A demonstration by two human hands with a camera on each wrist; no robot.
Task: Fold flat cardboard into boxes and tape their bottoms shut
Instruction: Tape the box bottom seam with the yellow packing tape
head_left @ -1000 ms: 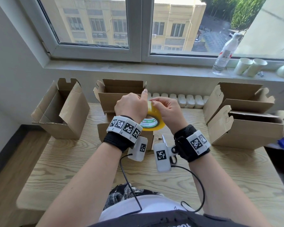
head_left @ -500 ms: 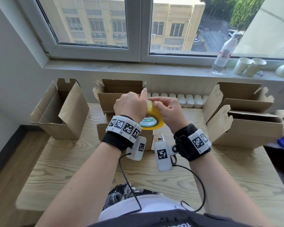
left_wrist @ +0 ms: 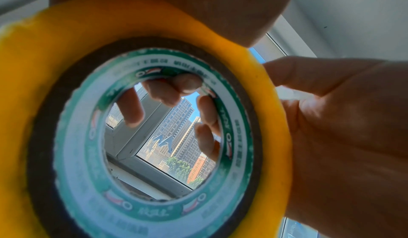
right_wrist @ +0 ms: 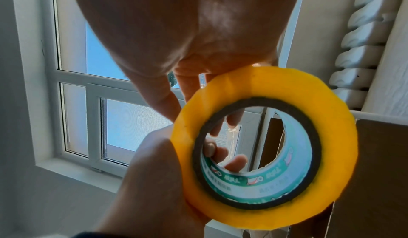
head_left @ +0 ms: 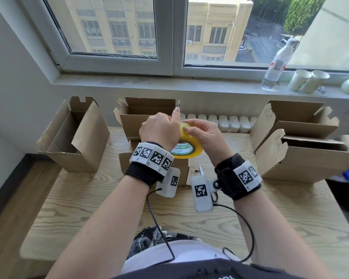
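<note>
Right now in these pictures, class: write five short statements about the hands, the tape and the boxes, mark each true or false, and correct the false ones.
1. Both hands hold the yellow tape roll. True.
2. The tape roll lies flat on the wooden table. False: it is held up in the air above it.
3. The left hand has fingers through the roll's core. True.
4. The right hand hangs idle by the table edge. False: its fingertips press on the roll's outer face.
5. The plastic bottle stands on the table. False: it stands on the windowsill.

green-and-white print on the tape roll's (left_wrist: 141, 163) core too blurred to read, square coded markers on wristbands (head_left: 152, 156)
</note>
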